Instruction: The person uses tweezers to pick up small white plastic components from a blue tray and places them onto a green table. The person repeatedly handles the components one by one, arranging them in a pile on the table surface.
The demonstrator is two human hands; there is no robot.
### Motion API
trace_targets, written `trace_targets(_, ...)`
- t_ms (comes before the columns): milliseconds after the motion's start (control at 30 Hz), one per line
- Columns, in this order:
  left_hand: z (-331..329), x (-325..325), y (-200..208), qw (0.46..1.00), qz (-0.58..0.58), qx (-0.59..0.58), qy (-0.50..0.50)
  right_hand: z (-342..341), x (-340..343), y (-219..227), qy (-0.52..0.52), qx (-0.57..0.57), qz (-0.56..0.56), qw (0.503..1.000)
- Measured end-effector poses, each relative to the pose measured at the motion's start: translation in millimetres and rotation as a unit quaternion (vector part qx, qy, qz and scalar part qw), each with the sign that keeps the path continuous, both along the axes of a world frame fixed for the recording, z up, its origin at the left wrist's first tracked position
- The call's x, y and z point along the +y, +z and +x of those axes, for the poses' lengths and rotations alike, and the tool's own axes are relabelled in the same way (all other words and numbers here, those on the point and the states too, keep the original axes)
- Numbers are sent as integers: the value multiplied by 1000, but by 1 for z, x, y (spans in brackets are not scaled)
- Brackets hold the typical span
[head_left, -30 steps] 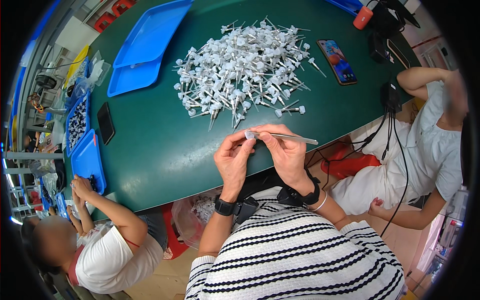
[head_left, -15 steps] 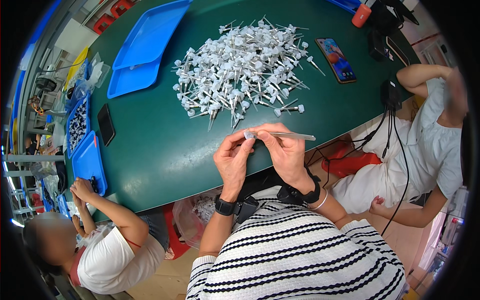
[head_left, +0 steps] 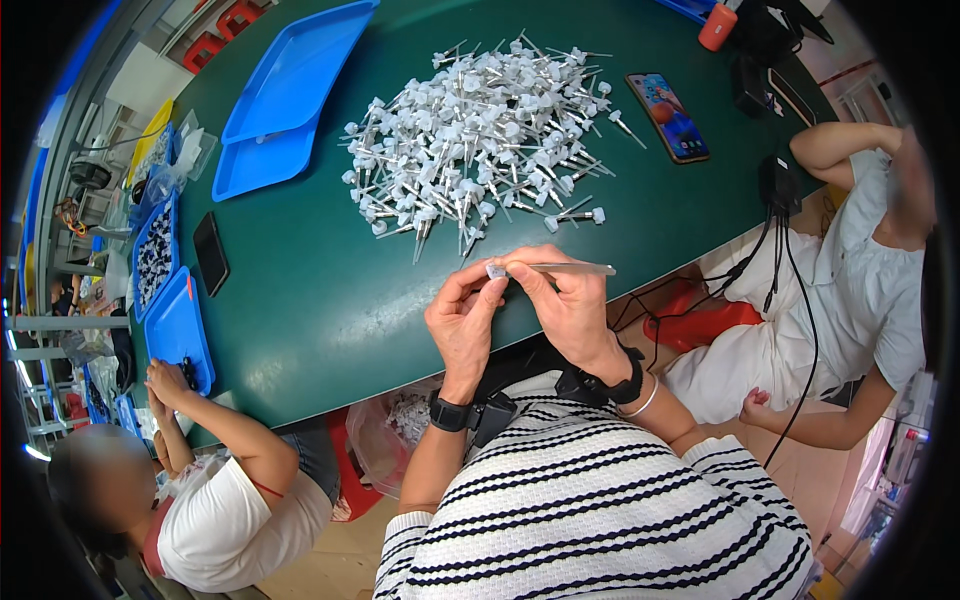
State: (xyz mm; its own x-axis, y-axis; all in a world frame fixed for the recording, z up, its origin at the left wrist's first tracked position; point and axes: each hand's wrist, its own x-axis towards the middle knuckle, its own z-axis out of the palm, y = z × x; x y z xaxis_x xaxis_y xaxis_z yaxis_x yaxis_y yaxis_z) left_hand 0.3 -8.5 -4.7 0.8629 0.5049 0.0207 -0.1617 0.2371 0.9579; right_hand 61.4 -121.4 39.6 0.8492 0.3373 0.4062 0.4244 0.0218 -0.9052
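Near the front edge of the green table, both my hands meet just in front of a heap of small white plastic pieces with thin metal shafts (head_left: 475,145). My left hand (head_left: 463,312) pinches a small white plastic piece (head_left: 495,270) between thumb and fingertips. In my right hand (head_left: 568,308), a slim silver metal tool (head_left: 588,268) lies nearly level. Its inner end is at the white piece, partly hidden by my fingers, and its flat outer end sticks out to the right. I cannot tell whether the tool's tip touches the piece.
Two blue trays (head_left: 290,75) overlap at the back left. A phone (head_left: 668,118) lies right of the heap, a dark phone (head_left: 211,252) at left. Co-workers sit either side; one's hands (head_left: 167,383) are at a blue tray (head_left: 180,325). Black cables (head_left: 778,235) hang at the right edge.
The metal tool's outer end has shifted slightly left and up, and its angle has changed a little. Both hands keep their hold. The co-worker's hands at left have moved slightly.
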Motion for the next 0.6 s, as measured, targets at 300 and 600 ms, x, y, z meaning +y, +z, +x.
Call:
trace_targets(300, -1, -1, -1, 1000, 18, 11, 5, 4, -2, 20, 30, -61, -110, 992)
trace_targets(600, 1, -1, 1, 1000, -3, -13, 11, -8, 5, -10, -8, 68, 73, 995)
